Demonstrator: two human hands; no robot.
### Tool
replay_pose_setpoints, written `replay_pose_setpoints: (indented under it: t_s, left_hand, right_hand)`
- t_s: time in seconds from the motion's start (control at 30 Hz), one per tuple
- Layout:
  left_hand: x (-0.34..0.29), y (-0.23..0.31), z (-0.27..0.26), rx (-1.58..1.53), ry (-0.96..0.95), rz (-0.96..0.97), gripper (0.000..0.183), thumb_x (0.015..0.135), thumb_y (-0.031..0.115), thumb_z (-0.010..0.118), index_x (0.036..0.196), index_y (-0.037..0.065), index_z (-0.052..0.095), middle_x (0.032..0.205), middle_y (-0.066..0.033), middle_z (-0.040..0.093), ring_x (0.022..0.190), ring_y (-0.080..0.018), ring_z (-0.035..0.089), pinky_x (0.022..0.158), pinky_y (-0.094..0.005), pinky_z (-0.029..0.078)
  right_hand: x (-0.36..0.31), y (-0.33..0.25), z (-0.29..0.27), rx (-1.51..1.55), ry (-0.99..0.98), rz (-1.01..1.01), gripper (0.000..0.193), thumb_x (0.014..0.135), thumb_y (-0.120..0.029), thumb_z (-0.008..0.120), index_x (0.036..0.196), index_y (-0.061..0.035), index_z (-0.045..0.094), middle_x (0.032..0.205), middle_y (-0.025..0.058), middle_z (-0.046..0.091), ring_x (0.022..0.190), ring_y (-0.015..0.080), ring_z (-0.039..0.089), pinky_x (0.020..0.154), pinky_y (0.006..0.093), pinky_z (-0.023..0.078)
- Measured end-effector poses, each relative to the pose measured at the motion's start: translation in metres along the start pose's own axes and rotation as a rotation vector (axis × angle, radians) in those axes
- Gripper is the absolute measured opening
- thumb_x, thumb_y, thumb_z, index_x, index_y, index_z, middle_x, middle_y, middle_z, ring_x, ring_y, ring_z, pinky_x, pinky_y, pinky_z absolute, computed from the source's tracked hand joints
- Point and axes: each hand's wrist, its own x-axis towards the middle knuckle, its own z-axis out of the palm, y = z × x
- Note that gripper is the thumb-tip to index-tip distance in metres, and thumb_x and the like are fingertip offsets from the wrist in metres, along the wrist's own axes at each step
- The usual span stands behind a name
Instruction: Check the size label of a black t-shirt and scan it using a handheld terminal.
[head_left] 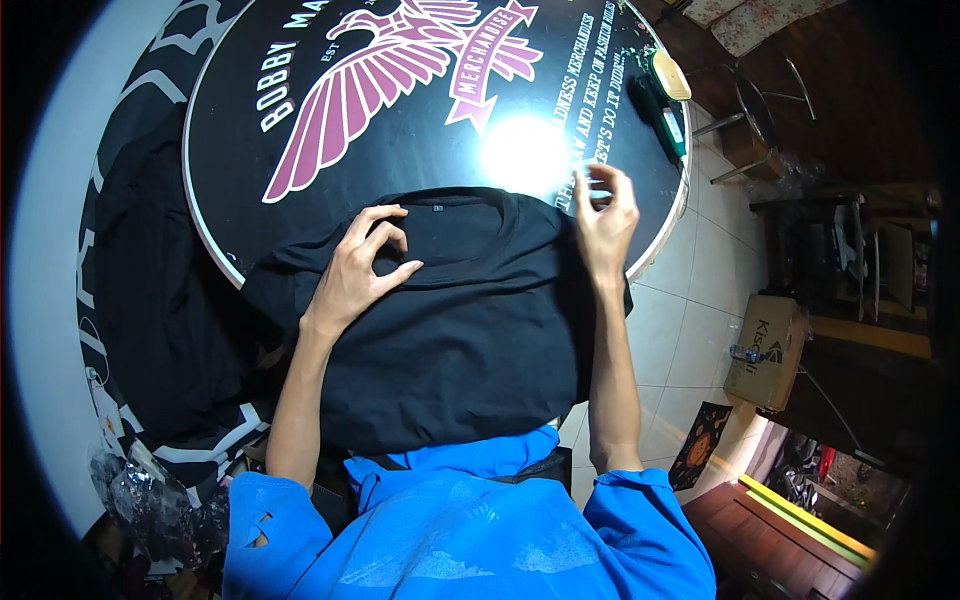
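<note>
A black T-shirt (455, 340) lies over the near part of the round black table (250, 170) and hangs toward my lap, its round neckline facing away from me. On the left side of the neckline is my left hand (365, 255), fingers curved and thumb apart, with nothing visible between them. My right hand (606, 222) is raised past the shirt's right shoulder, its fingers bent inward toward the thumb. A pale, tiny something may be at those fingertips; glare keeps me from making it out. Inside the neckline a small dark label (437, 208) shows.
A dark green object with a cream top (665, 100) stands at the table's right edge. Dark garments (160, 230) and clear plastic bags (150, 500) are heaped left. To the right are a metal-legged stool (750, 130), a cardboard box (765, 350) and a wooden cabinet (770, 545).
</note>
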Motion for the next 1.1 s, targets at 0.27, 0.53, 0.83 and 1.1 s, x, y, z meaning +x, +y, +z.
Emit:
replay_pose_setpoints:
  t_s: [0.27, 0.53, 0.83, 1.1]
  left_hand:
    - [0.000, -0.005, 0.001, -0.005, 0.026, 0.035, 0.053, 0.088, 0.018, 0.095, 0.134, 0.007, 0.071, 0.147, -0.0118, 0.068, 0.141, -0.0339, 0.066, 0.123, -0.0491, 0.055]
    - [0.001, -0.005, 0.003, -0.021, 0.044, 0.041, 0.063, 0.089, 0.022, 0.095, 0.144, 0.007, 0.069, 0.147, -0.0129, 0.067, 0.140, -0.0341, 0.067, 0.123, -0.0481, 0.054]
    - [-0.004, -0.008, 0.003, 0.046, 0.030, 0.089, 0.032, 0.092, 0.024, 0.093, 0.120, 0.013, 0.081, 0.143, -0.0087, 0.068, 0.141, -0.0323, 0.066, 0.123, -0.0507, 0.055]
    - [-0.013, -0.005, 0.007, 0.231, 0.078, 0.317, 0.019, 0.092, 0.022, 0.090, 0.105, 0.009, 0.087, 0.114, -0.0050, 0.071, 0.116, -0.0294, 0.070, 0.115, -0.0508, 0.057]
  right_hand:
    - [0.031, 0.037, -0.014, -0.497, -0.046, 0.147, 0.082, 0.080, -0.042, 0.103, 0.134, 0.0103, 0.071, 0.122, 0.0270, 0.077, 0.115, 0.0418, 0.076, 0.103, 0.0496, 0.060]
    - [0.048, 0.046, -0.016, -0.302, -0.178, 0.340, 0.063, 0.081, -0.027, 0.105, 0.124, 0.0077, 0.075, 0.092, 0.0153, 0.082, 0.087, 0.0253, 0.080, 0.086, 0.0416, 0.063]
    - [0.031, 0.024, -0.011, -0.207, -0.093, 0.050, 0.044, 0.090, -0.017, 0.097, 0.120, 0.0025, 0.071, 0.098, 0.0189, 0.082, 0.089, 0.0255, 0.080, 0.085, 0.0397, 0.062]
    - [-0.001, -0.061, -0.002, 0.364, -0.458, 0.167, 0.026, 0.102, -0.003, 0.085, 0.125, -0.0020, 0.073, 0.111, 0.0048, 0.080, 0.097, 0.0114, 0.075, 0.083, 0.0276, 0.060]
